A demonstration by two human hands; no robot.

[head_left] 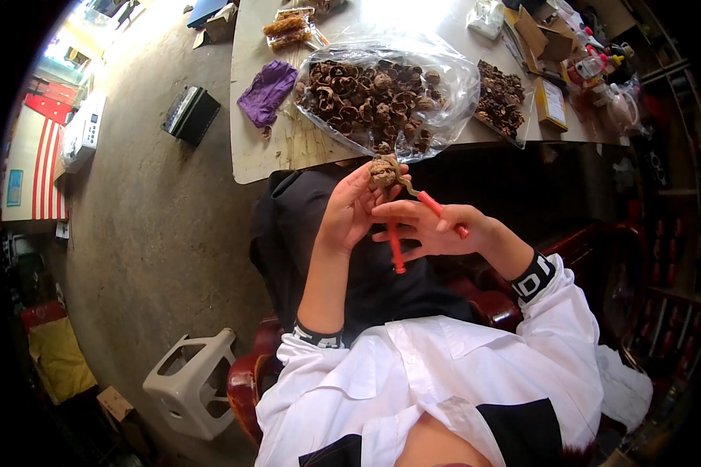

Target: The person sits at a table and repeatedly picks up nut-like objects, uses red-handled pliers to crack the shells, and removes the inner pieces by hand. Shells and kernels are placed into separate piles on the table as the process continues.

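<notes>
A whole walnut (382,173) sits in the fingers of my left hand (346,212), just off the table's near edge. My right hand (444,233) holds a nutcracker (431,204) by its red-coated handles, which stand spread apart with fingers between them. The metal jaws of the tool are around the walnut. Beyond both hands, a clear plastic bag (463,86) lies open, heaped with broken walnut shells (358,93). A smaller pile of dark brown pieces (500,101) lies to its right.
A purple cloth (268,92) and packets of brown food (287,29) are on the pale table (249,159). A yellow-and-white box (551,103) stands at its right end. On the floor at left are a black box (191,115) and a pale plastic stool (181,393).
</notes>
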